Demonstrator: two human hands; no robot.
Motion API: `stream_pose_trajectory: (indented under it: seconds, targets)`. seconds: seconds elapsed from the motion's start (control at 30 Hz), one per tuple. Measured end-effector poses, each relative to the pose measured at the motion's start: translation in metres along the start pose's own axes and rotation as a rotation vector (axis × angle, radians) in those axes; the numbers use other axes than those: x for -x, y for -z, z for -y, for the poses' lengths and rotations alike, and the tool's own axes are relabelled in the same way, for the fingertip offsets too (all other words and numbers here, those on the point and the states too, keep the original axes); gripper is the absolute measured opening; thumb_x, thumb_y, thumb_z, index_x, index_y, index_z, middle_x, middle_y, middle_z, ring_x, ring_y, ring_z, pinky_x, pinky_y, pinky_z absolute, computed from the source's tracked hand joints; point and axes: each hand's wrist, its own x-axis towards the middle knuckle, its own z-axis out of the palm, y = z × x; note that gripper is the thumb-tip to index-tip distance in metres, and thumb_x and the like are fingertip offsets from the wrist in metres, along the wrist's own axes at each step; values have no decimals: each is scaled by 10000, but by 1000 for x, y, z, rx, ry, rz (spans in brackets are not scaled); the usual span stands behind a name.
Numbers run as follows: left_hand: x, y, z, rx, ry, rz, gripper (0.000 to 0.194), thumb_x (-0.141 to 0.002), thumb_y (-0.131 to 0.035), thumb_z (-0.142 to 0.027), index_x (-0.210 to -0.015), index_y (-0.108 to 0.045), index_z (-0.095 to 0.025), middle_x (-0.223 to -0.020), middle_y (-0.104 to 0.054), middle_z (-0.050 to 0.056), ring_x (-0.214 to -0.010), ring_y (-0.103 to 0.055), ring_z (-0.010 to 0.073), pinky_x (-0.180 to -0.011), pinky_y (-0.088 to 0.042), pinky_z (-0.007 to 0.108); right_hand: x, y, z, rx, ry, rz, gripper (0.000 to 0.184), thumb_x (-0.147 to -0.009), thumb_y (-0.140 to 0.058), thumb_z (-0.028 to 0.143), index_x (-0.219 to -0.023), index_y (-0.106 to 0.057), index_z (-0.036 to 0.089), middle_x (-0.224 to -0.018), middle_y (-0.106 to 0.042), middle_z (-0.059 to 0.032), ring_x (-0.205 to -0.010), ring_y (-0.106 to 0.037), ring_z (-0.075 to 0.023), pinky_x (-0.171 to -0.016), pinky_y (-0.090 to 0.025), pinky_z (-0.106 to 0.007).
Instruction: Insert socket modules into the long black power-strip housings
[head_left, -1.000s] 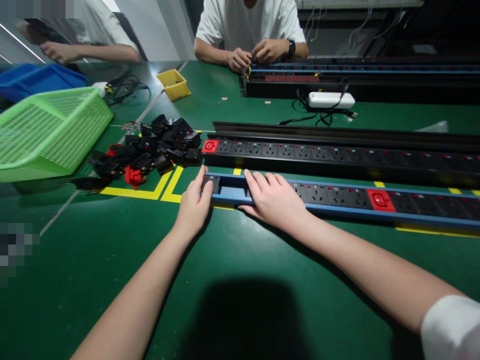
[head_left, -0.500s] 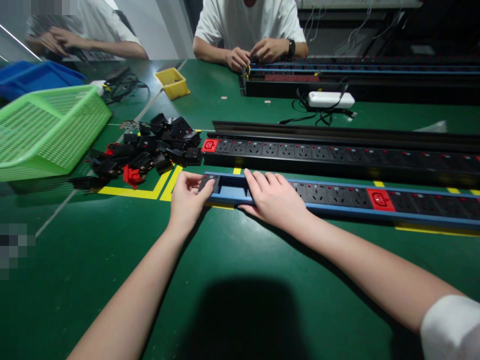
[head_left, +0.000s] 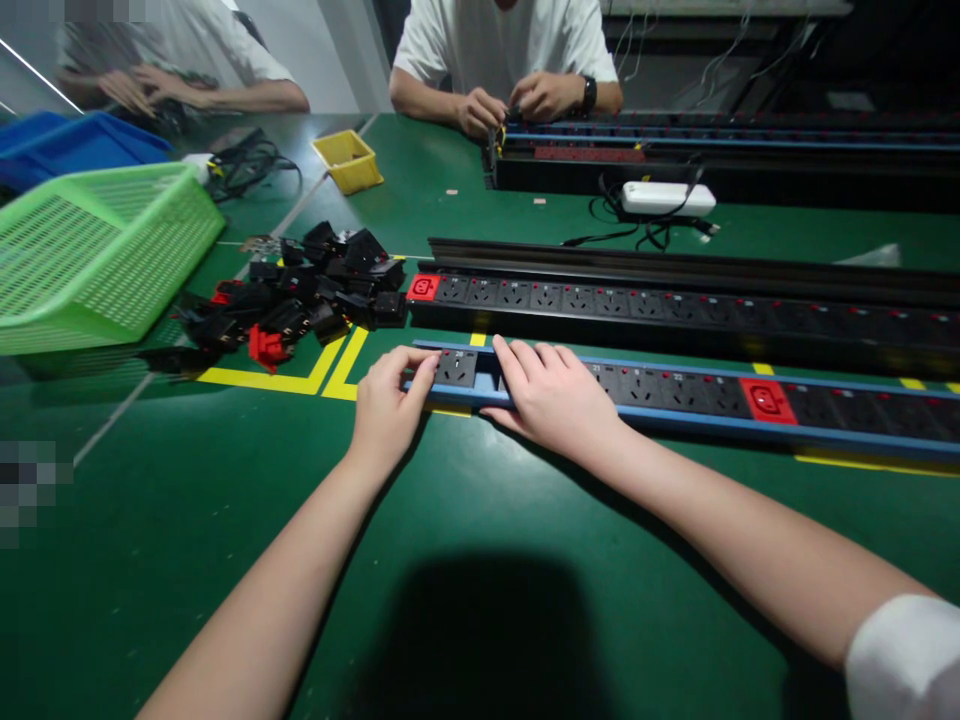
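A long blue rail (head_left: pixel 682 423) lies across the table, filled with black socket modules and one red socket module (head_left: pixel 766 400). Near its left end, a black socket module (head_left: pixel 458 369) sits in the channel, with a short gap on its right. My left hand (head_left: pixel 394 395) is closed, thumb and forefinger pinched at that module's left edge. My right hand (head_left: pixel 551 392) wraps over the rail beyond the gap, fingers on the far side and thumb on the near side. It hides part of the sockets.
Behind the rail lies a black socket strip (head_left: pixel 675 308). Loose black and red modules (head_left: pixel 300 290) are heaped at left, beside a green basket (head_left: pixel 112 260). Farther back are a yellow bin (head_left: pixel 349 162), a white power strip (head_left: pixel 667 198) and a co-worker's hands (head_left: pixel 517 105).
My left hand has moved right along the rail, sliding the black socket module toward my right hand. The gap between them has narrowed. My right hand stays put.
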Motion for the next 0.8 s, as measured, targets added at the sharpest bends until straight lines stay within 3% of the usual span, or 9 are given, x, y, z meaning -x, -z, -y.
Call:
stream_pose_trajectory:
  seconds: [0.1, 0.23, 0.5, 0.8]
  targets:
    - [4, 1, -8, -216, -167, 44, 296, -1007, -486, -406, -1062, -726, -241, -1077, -760, 50, -1041, -639, 235, -977, -327, 443, 0, -1, 0, -2, -1, 4, 822, -974, -486, 588, -1514, -354, -18, -1365, -577, -240, -1098, -558, -351, -914, -429, -450]
    - [9, -1, -11, -330, -288, 85, 332, -1019, -463, -425, -1193, -686, -251, -1131, -750, 67, -1110, -617, 261, -1008, -266, 474, 1, -2, 0, 9, 0, 4, 818, -978, -476, 589, -1519, -351, -11, -1380, -571, -238, -1107, -555, -353, -923, -421, -449]
    - [4, -3, 2, -273, -383, 161, 703, -855, -639, -613, -1405, -512, -193, -1108, -713, 105, -973, -613, 262, -892, -447, 388, 1, -1, 0, 17, -4, 12, 807, -1008, -368, 603, -1523, -338, -18, -1355, -584, -239, -1097, -559, -349, -912, -417, -443]
    - [4, -2, 1, -282, -358, 210, 637, -883, -610, -567, -1425, -539, -241, -1160, -720, 100, -915, -596, 245, -837, -496, 363, 1, 0, 0, 8, -4, 14, 819, -997, -407, 602, -1520, -340, -24, -1342, -584, -241, -1085, -560, -352, -895, -424, -451]
